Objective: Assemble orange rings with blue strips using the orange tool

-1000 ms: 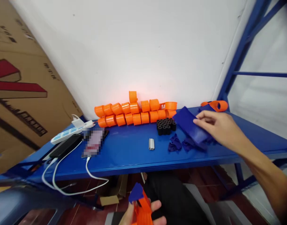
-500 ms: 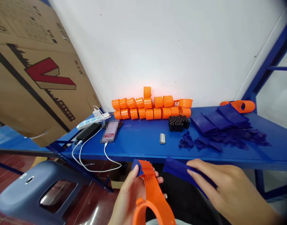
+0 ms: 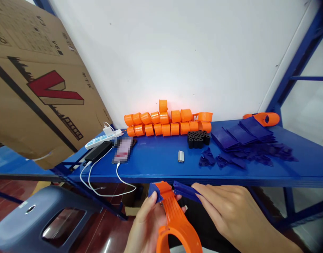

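My left hand is closed round an orange plastic frame, its open ring towards me. A small blue end piece sits on the frame's far left end, under my left thumb. My right hand pinches a flat blue plastic plate between thumb and fingers. The plate's left tip is right beside the far end of the orange frame; whether they touch I cannot tell. Past the shelf edge lie blue plates in a stack, small blue pieces and black tubes.
Orange rings stand in rows along the wall, with a longer orange piece at the right. A small silver piece, a phone, a power bank and a power strip lie on the blue shelf. Left are a carton and stool.
My right hand has brought the blue plate leftward, up close to the orange frame's end. My left hand keeps its hold on the frame. The view has shifted slightly.
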Action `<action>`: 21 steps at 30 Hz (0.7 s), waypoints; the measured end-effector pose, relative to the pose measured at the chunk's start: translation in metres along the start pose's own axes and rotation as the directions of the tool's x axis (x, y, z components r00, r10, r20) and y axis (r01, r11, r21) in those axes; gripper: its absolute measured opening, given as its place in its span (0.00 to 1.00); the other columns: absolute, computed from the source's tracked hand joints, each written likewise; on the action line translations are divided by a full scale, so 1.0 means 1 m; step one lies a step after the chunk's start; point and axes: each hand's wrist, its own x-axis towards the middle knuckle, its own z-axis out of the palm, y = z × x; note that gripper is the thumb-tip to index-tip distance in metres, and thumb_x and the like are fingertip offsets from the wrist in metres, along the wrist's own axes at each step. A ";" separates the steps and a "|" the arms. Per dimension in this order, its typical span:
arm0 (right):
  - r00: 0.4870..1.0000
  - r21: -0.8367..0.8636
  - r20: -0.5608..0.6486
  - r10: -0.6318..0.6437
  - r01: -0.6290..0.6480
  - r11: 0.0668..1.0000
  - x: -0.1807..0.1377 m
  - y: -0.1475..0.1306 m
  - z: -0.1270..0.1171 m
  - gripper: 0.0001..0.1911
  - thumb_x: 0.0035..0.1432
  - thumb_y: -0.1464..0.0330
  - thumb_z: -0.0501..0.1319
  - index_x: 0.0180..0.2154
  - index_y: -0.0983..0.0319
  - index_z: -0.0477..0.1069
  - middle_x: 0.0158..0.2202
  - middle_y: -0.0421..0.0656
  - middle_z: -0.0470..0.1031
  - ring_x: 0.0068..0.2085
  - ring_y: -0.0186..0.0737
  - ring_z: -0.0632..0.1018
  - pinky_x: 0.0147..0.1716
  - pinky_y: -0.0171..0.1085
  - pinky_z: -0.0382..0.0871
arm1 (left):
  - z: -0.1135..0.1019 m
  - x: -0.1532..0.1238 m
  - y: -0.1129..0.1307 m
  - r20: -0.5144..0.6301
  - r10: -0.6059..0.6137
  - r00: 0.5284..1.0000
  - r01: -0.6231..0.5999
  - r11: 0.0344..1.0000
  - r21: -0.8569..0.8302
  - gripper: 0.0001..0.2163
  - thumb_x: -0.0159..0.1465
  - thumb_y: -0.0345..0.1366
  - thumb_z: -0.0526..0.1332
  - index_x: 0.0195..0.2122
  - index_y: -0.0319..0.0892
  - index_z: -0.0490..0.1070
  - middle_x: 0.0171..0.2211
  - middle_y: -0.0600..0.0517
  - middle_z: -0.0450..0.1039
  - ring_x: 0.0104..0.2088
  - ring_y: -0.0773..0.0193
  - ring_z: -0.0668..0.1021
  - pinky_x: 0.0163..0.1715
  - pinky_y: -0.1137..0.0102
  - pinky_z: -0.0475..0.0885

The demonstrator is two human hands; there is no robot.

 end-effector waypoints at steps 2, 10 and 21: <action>1.000 -0.014 0.000 -0.008 0.008 1.000 -0.001 0.000 0.002 0.16 0.65 0.76 0.50 0.39 0.62 0.76 0.23 0.42 0.77 0.22 0.36 0.76 0.25 0.35 0.66 | -0.002 0.001 -0.001 -0.021 -0.011 1.000 0.011 0.999 0.033 0.17 0.63 0.41 0.63 0.49 0.35 0.73 0.43 0.36 0.79 0.44 0.49 0.81 0.55 0.51 0.68; 0.995 -0.125 0.076 -0.071 0.081 0.989 -0.007 -0.004 0.009 0.15 0.59 0.79 0.50 0.40 0.65 0.74 0.27 0.44 0.78 0.26 0.41 0.76 0.25 0.40 0.62 | 0.002 0.002 -0.010 -0.152 0.141 0.978 -0.111 0.976 0.188 0.22 0.54 0.39 0.70 0.49 0.39 0.71 0.41 0.41 0.79 0.44 0.45 0.81 0.47 0.51 0.73; 0.987 -0.185 0.025 -0.158 0.160 0.970 -0.008 -0.014 0.034 0.15 0.61 0.81 0.49 0.33 0.65 0.73 0.21 0.41 0.72 0.22 0.37 0.68 0.22 0.40 0.52 | 0.009 0.001 -0.026 -0.302 0.315 0.900 -0.168 0.889 0.427 0.33 0.48 0.45 0.74 0.53 0.39 0.68 0.46 0.43 0.77 0.51 0.46 0.76 0.52 0.58 0.69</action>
